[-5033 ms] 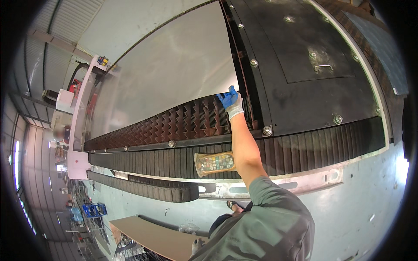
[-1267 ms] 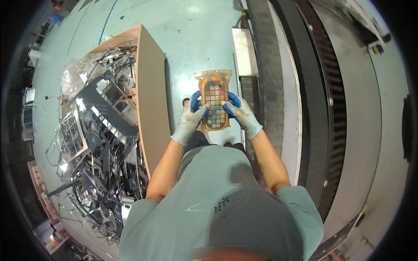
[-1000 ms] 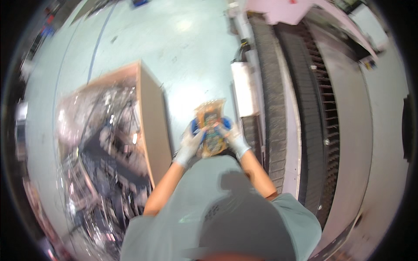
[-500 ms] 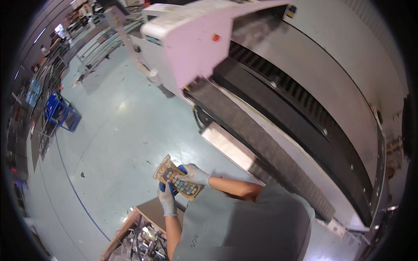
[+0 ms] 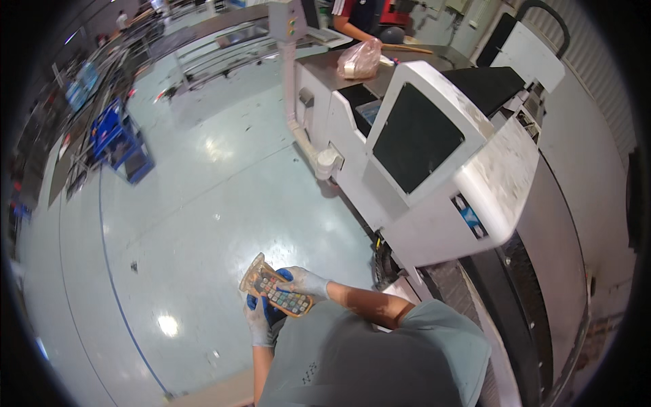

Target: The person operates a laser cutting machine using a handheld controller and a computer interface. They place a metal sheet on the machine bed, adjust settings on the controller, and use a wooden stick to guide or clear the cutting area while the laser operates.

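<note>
A handheld remote control [image 5: 283, 296] with many coloured keys and a yellowish casing is held in front of my body. Loose clear plastic wraps its far end. My left hand [image 5: 261, 321], in a grey and blue glove, grips it from the near left side. My right hand [image 5: 303, 280], gloved alike, holds its upper right side, with the thumb lying over the keys. Both hands' undersides are hidden.
A large white machine [image 5: 441, 176] with a dark panel stands to the right. Behind it, a person's arm [image 5: 356, 30] is beside a pink plastic bag [image 5: 361, 59]. A blue cart [image 5: 122, 142] and metal racks are at left.
The view has swung and moved forward along the machine, bringing its dark panel and another person into sight. The scrap box has left view. Both hands still hold the remote control.
</note>
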### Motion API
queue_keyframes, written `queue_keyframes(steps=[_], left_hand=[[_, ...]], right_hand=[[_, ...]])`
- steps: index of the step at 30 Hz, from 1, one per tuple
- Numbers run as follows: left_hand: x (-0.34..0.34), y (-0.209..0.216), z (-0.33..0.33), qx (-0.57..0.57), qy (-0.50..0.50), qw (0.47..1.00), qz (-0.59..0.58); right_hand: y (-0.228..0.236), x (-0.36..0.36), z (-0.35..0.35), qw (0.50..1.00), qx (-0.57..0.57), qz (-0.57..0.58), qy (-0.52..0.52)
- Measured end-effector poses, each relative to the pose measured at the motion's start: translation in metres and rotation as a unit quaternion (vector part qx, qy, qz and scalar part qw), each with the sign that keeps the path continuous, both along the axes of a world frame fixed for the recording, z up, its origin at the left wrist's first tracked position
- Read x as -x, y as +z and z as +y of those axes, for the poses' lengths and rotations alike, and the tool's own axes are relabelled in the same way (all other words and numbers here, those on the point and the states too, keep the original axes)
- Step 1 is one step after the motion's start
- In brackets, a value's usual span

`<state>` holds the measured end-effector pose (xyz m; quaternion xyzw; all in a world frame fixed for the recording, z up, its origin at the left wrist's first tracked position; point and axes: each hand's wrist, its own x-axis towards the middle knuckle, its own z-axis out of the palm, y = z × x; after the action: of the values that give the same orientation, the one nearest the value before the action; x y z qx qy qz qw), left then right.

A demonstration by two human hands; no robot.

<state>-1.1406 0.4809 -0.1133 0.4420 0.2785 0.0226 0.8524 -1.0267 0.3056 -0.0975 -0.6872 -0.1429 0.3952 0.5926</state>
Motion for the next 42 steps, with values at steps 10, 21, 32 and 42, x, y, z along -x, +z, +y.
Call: queue_keyframes(steps=[10,21,32,42], left_hand=[[-0.304,0.031,0.121,-0.15,-0.23,0.96,-0.045],[-0.612,0.007,0.131,-0.148,-0.264,0.952,-0.049],[-0.83,0.052,0.162,-0.055,-0.265,0.963,-0.005],[-1.112,0.01,0.257,-0.131,-0.349,0.928,-0.02]], right_hand=[[0.01,-0.227,0.082,0.979,-0.009,-0.068,-0.193],[-0.001,-0.506,0.1,0.951,0.024,-0.108,-0.289],[-0.011,-0.763,0.14,0.962,0.038,-0.171,-0.21],[-0.025,-0.982,0.219,0.945,0.018,-0.121,-0.304]])
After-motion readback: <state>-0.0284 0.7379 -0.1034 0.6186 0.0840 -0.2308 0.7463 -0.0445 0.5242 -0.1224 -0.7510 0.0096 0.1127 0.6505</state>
